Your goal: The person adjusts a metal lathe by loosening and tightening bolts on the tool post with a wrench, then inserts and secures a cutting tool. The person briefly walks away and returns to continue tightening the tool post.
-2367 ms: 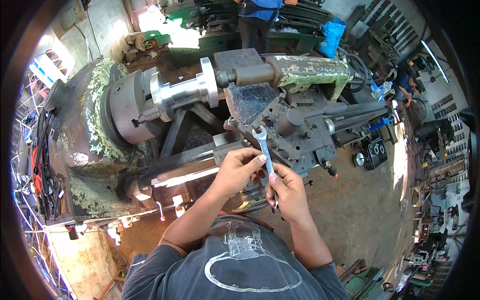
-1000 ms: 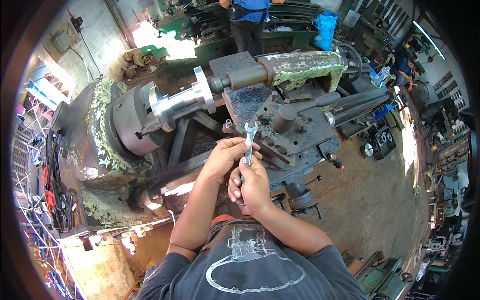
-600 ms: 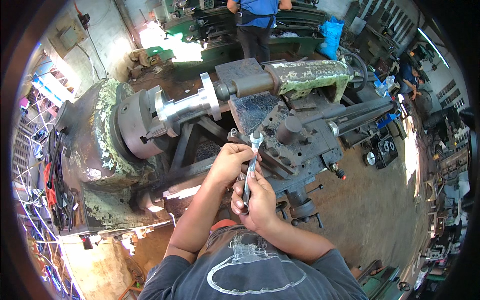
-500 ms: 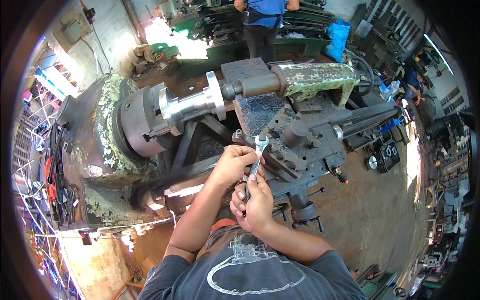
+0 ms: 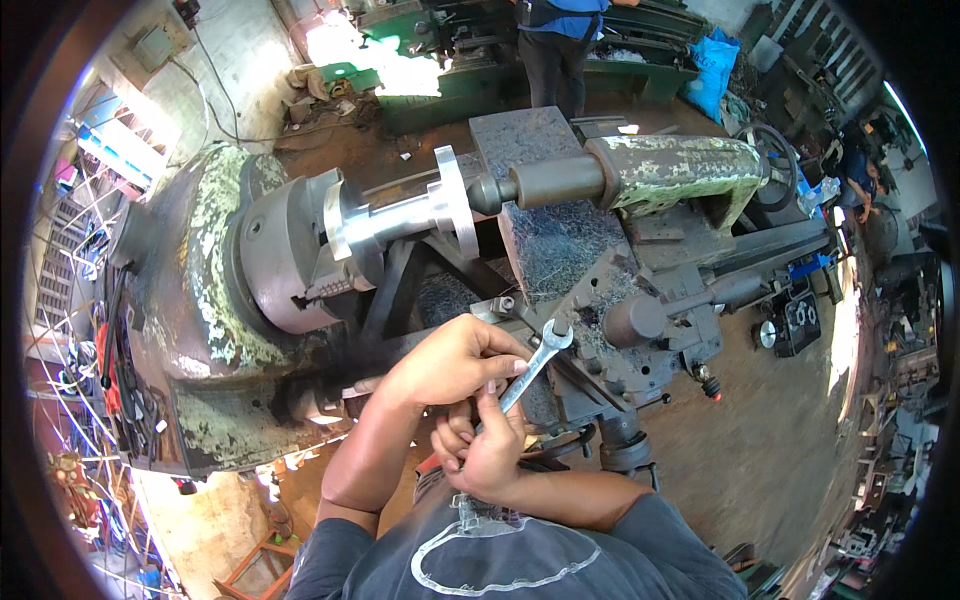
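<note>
A silver open-end wrench [image 5: 536,368] slants up and to the right in front of my chest, its open jaw near the tool post. My right hand [image 5: 486,448] is closed round its lower end, which the fingers hide. Above it, my left hand [image 5: 445,362] holds the shaft between thumb and fingers. Beyond the hands is a lathe. A shiny metal workpiece [image 5: 405,216] with a flange at each end sits between the chuck [image 5: 285,255] and the tailstock [image 5: 685,172]. The tool post [image 5: 592,296] with its round-headed lever [image 5: 634,321] stands right of the wrench.
The peeling green headstock [image 5: 205,270] rises at the left. Low on the right are carriage handles [image 5: 625,455] and a knobbed lever [image 5: 709,385]. A black tray [image 5: 799,320] lies on the floor beyond. Another person [image 5: 553,55] stands at the back beside a blue sack [image 5: 712,68].
The wrench has tilted from nearly upright toward the right. Both hands have turned with it and shifted slightly left. The view has swung, so the lathe sits a little differently.
</note>
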`<state>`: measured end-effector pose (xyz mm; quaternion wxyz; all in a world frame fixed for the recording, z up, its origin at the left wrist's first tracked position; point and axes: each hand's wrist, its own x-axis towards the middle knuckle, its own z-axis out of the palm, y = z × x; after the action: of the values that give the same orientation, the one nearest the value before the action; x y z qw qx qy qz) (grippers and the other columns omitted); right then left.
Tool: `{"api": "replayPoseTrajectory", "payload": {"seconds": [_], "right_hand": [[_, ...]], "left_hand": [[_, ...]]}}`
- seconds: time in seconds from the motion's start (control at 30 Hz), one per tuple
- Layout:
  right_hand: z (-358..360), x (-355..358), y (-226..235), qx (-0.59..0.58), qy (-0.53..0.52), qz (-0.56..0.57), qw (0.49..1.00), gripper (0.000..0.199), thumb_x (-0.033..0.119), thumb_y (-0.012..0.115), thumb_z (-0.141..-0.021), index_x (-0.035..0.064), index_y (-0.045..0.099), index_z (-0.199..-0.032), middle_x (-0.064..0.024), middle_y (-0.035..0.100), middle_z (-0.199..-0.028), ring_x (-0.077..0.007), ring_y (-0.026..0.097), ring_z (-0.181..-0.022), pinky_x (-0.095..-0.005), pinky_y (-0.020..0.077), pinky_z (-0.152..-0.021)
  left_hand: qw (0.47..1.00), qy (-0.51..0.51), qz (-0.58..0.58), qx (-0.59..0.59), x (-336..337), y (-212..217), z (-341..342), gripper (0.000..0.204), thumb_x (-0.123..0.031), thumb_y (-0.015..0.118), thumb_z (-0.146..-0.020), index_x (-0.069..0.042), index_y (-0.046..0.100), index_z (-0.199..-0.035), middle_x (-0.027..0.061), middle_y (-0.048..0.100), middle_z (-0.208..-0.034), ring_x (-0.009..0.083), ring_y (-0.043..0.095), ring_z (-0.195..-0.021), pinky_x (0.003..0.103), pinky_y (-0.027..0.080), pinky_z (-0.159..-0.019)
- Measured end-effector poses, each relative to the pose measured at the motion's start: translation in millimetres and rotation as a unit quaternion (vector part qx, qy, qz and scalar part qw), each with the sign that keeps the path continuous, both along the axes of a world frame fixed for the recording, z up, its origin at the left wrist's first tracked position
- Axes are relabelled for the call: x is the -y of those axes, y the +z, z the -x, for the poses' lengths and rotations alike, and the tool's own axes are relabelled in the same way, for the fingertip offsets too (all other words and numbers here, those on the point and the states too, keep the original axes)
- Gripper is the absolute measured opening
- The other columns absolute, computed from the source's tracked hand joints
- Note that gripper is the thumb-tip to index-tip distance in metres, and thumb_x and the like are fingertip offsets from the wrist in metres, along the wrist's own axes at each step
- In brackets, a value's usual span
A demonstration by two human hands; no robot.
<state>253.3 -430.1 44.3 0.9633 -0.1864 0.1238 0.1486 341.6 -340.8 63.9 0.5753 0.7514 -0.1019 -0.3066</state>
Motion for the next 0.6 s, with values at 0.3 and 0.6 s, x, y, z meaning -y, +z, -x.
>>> {"api": "replayPoseTrajectory", "payload": {"seconds": [0.3, 0.6], "right_hand": [[-27, -44, -2, 0.006, -0.033, -0.088, 0.996, 0.031, 0.033, 0.041, -0.105, 0.0155, 0.043, -0.079, 0.0028, 0.037, -0.057, -0.0095, 0.034, -0.038, -0.0245, 0.0281, -0.033], [68, 99, -8, 0.046, 0.251, 0.206, 0.945, 0.019, 0.027, 0.044, -0.106, 0.0092, 0.042, -0.1, -0.0008, 0.044, -0.067, -0.0072, 0.039, -0.046, -0.0231, 0.0319, -0.04]], "left_hand": [[0.993, 0.067, 0.097, 0.012, -45, 13, 6, 0.037, -0.023, 0.055, -0.1, 0.008, 0.065, -0.117, 0.0147, 0.071, -0.102, 0.0138, 0.067, -0.081, 0.025, 0.056, -0.072], [0.96, 0.116, 0.208, -0.148, 34, -31, 90, 0.027, -0.015, 0.055, -0.1, 0.007, 0.067, -0.109, 0.015, 0.072, -0.095, 0.0181, 0.069, -0.086, 0.03, 0.055, -0.078]]}}
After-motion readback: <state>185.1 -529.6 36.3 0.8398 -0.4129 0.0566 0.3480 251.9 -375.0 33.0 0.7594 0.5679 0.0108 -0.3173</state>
